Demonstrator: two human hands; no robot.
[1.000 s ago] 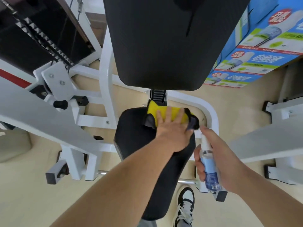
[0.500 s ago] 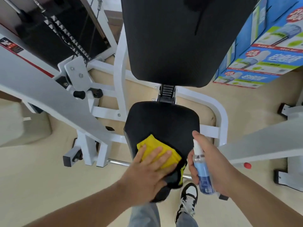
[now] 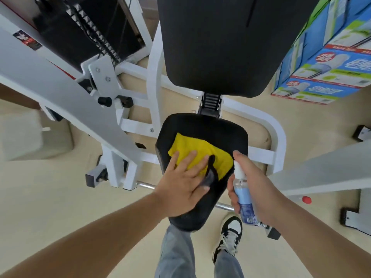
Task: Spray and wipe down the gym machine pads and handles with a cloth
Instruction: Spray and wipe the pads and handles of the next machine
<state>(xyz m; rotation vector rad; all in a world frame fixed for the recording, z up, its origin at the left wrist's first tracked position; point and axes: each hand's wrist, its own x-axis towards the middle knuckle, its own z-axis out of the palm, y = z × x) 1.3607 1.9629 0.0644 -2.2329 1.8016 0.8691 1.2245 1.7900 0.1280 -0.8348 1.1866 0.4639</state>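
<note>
A yellow cloth (image 3: 192, 149) with a dark grey underside lies flat on the black seat pad (image 3: 226, 135) of a white gym machine. My left hand (image 3: 184, 183) presses down on the cloth's near half with the fingers spread. Just right of the seat, my right hand (image 3: 257, 187) grips a small clear spray bottle (image 3: 244, 197) of blue liquid, nozzle up, forefinger over the top. The large black back pad (image 3: 216, 45) rises beyond the seat.
White frame tubes (image 3: 154, 77) and a slanted white arm (image 3: 66, 101) stand left of the seat, with the black weight stack (image 3: 84, 31) behind. Blue printed boxes (image 3: 333, 65) are stacked at the right. My legs and a black-and-white shoe (image 3: 230, 233) are below the seat on a beige floor.
My left hand dragged the cloth from the seat's far edge to its near end, then pushed it back toward the middle. The right hand stayed beside the seat with the bottle.
</note>
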